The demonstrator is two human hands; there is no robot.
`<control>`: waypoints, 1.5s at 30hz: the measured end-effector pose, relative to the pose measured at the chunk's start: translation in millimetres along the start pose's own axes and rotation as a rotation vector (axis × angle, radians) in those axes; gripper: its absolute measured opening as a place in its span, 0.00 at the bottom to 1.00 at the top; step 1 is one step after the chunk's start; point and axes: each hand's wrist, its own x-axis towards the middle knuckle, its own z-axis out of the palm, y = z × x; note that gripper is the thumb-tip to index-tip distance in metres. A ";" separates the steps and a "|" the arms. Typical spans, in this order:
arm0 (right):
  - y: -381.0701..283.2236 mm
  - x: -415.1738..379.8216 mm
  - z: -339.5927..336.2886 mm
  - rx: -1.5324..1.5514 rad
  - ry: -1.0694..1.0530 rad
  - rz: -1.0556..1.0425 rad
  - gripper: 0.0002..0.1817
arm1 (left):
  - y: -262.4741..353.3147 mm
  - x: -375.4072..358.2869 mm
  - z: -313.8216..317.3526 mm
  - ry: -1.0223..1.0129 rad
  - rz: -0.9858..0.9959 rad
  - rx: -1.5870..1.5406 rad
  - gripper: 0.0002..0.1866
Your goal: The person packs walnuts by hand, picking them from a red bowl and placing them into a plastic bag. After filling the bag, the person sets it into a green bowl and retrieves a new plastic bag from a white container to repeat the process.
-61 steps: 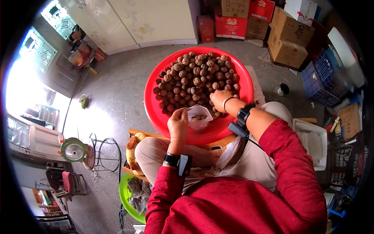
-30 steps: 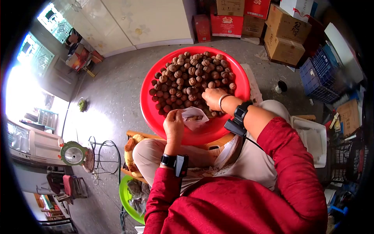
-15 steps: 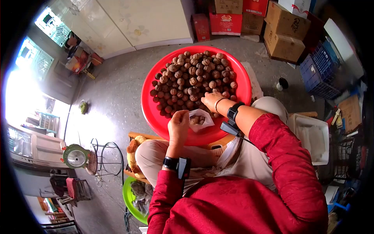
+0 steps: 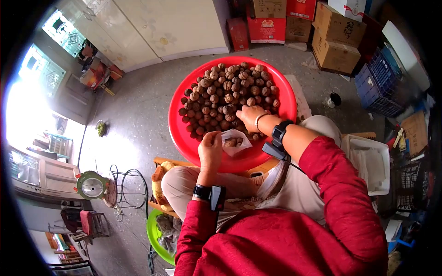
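While the left hand (image 4: 210,151) pinches the rim of a small clear plastic bag (image 4: 235,140) between thumb and fingers, holding its mouth open over the near inner slope of the red basin (image 4: 180,133), the right hand (image 4: 250,117) reaches forward from a bent elbow and lies palm down on the near edge of the walnuts (image 4: 225,96). Its fingers curl into the heap, but I cannot tell whether they close on a nut or merely rest there. A bangle and a black wrist device ring the right wrist; the left wrist carries a similar black band below a red sleeve. A few walnuts show through the bag, which sits just beside the right hand, its bottom touching the basin.

That basin rests on a wooden stool (image 4: 161,161) in front of the person's knees, on a grey concrete floor (image 4: 138,101). Beyond it, cardboard boxes (image 4: 338,43) and red cartons stand against the far side, next to pale cabinet doors (image 4: 175,23). A blue crate (image 4: 375,87) stands to the right, a white tub (image 4: 368,161) beside the right knee, and a green bowl (image 4: 154,234) below the left knee.
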 end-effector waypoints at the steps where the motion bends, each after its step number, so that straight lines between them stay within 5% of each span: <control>1: 2.8 2.6 -0.8 0.059 0.052 -0.002 0.11 | -1.3 0.7 0.0 -0.002 0.012 0.030 0.09; 6: -2.2 -6.5 -30.7 0.299 0.208 -0.045 0.11 | -3.0 2.7 1.0 0.023 0.027 -0.025 0.10; 10: -8.8 -19.3 -44.2 0.470 0.413 -0.304 0.12 | 2.0 2.5 0.2 0.037 -0.042 0.038 0.09; 14: -13.8 -23.0 -42.8 0.687 0.243 -0.396 0.12 | -4.7 4.8 1.1 0.049 -0.017 -0.015 0.09; 17: -9.1 -16.7 -45.7 0.336 0.290 -0.450 0.12 | -10.7 5.6 -1.3 0.077 -0.093 0.048 0.08; 20: 4.0 -5.2 -27.5 0.445 0.159 -0.069 0.10 | -16.7 8.0 -1.3 0.106 -0.057 0.030 0.08; 26: -1.2 0.3 7.0 0.032 -0.379 -0.008 0.19 | -6.1 3.9 -1.9 0.159 0.071 0.155 0.08; 30: -1.1 6.1 32.5 0.059 -0.400 -0.188 0.20 | -7.7 4.2 -1.4 0.163 0.071 0.164 0.07; 45: -9.2 12.5 45.5 -0.069 -0.471 -0.137 0.23 | -18.4 5.5 -1.5 0.109 0.025 0.001 0.08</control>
